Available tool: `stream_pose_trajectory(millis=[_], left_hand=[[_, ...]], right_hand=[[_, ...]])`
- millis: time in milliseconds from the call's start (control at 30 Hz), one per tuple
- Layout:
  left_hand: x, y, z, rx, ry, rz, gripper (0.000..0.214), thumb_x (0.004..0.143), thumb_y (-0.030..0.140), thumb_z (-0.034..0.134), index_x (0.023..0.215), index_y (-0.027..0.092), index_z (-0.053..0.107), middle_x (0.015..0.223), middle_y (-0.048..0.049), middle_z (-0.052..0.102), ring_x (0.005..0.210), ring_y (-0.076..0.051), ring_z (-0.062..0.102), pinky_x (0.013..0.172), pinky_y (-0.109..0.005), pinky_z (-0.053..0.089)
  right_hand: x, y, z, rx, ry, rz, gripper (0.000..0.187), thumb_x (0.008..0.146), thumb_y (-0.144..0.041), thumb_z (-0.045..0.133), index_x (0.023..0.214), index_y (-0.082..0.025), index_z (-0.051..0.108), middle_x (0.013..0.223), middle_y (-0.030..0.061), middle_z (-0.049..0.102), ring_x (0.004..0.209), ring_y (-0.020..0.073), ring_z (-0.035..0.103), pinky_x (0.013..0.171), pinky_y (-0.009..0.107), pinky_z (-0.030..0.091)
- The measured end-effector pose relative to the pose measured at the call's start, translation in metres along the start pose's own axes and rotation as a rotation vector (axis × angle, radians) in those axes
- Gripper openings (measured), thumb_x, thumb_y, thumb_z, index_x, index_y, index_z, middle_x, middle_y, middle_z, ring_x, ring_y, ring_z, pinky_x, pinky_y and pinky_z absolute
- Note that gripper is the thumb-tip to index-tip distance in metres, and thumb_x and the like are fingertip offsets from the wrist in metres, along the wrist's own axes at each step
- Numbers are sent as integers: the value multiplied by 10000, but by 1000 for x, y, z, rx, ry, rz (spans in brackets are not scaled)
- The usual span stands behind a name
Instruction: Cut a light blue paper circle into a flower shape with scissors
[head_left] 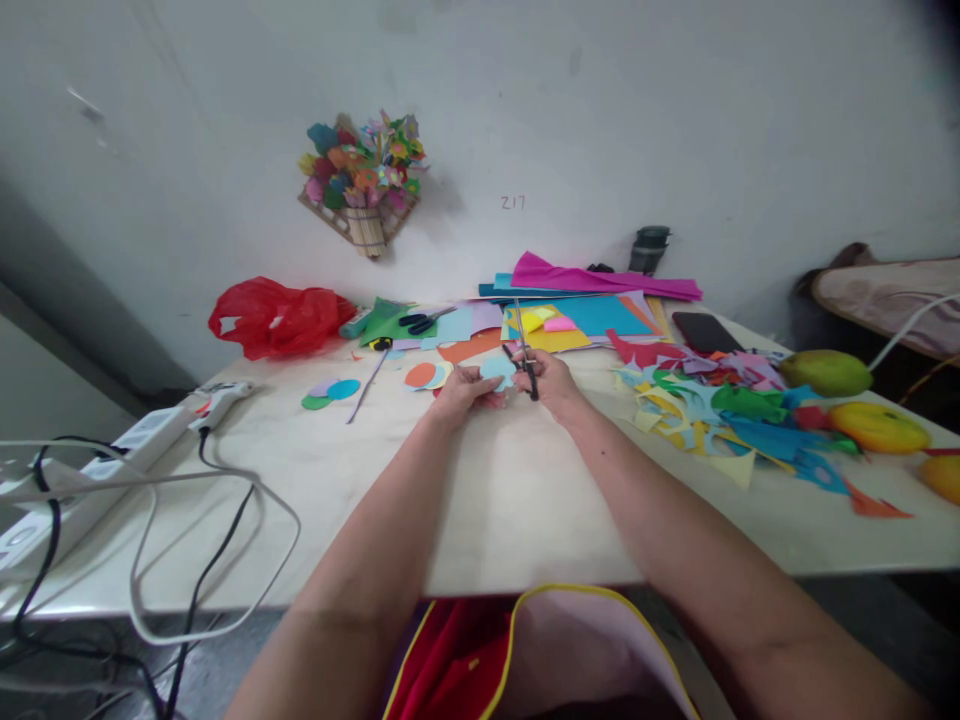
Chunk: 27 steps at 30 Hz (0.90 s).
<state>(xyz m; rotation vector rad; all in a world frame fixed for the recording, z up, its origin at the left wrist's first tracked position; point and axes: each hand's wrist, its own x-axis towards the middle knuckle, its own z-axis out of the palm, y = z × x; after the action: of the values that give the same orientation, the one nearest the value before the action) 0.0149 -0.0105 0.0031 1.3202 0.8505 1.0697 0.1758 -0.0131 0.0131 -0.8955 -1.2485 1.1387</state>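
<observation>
My left hand (pixel 463 392) pinches a small light blue paper piece (pixel 497 370) above the table (pixel 495 490). Close beside it, my right hand (pixel 551 383) grips a pair of scissors (pixel 523 345). The blades point up and away, and they meet the edge of the blue piece. Just left of my hands lie cut paper circles: an orange one (pixel 421 375), a blue one (pixel 343 389) and a green one (pixel 316 402).
Paper offcuts (pixel 739 420) cover the right side, with mangoes (pixel 826 372) beyond them. Coloured sheets (pixel 577 312), a second pair of scissors (pixel 420 321) and a phone (pixel 705 332) lie at the back. A red plastic bag (pixel 274 317), a power strip (pixel 97 475) and cables sit left.
</observation>
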Motion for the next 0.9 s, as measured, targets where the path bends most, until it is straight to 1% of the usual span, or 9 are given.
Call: stream_pose_trajectory(millis=[67,200,300,400,500,600,700,800,900], left_hand=[[0,0,-1,-2,4,-1,290,597,338,719,700,93,603,628,-61,641,533,-137,593,555,-262,467],[2,0,-4,-48,43,90,294,622,336,698,782,109,600,667,-26,620,550,-105,574,581,-252,481],[4,0,-7,-66,86,132,313,627,334,693,828,120,585,677,-12,604,583,-103,574,616,-260,493],[7,-1,-12,-73,118,143,290,620,320,701,790,126,568,631,13,570,570,-84,558,654,-257,494],[9,-2,-16,-82,147,163,269,608,313,710,719,133,544,595,30,539,551,-69,549,655,-233,483],[10,-2,-21,-123,179,180,276,607,326,710,679,140,519,579,29,526,535,-59,531,608,-203,462],[9,-1,-24,-136,201,198,291,617,352,701,661,145,502,563,25,518,526,-61,522,569,-192,439],[8,0,-26,-141,217,200,299,605,338,713,647,145,489,557,22,513,533,-70,532,561,-198,429],[5,2,-27,-157,219,192,306,591,315,724,624,147,470,529,30,493,504,-68,514,523,-194,408]], right_hand=[[0,0,0,-6,3,2,358,488,-194,714,803,-170,545,497,-74,530,443,78,473,492,236,408],[0,0,-4,-45,-46,59,371,509,-219,720,829,-174,537,518,-61,549,428,82,492,448,218,381],[-1,-2,-9,-128,-103,156,386,547,-254,720,877,-179,534,549,-30,582,422,90,507,357,178,282],[-1,-5,-15,-194,-186,177,341,602,-306,702,870,-170,539,561,-13,587,409,83,505,322,162,223],[-1,-7,-21,-239,-288,154,283,691,-388,630,826,-152,549,540,-6,573,381,73,487,308,165,212],[-1,-11,-27,-310,-383,167,287,715,-424,606,739,-146,536,555,9,586,378,64,478,306,170,215],[-3,-18,-31,-363,-432,181,291,718,-428,604,735,-145,536,563,10,590,389,58,474,320,170,235],[-4,-22,-35,-405,-469,198,290,715,-424,608,727,-142,541,552,11,588,396,60,472,331,174,253],[-2,-22,-38,-413,-452,198,280,708,-411,614,726,-140,547,540,11,584,385,61,460,330,178,248]])
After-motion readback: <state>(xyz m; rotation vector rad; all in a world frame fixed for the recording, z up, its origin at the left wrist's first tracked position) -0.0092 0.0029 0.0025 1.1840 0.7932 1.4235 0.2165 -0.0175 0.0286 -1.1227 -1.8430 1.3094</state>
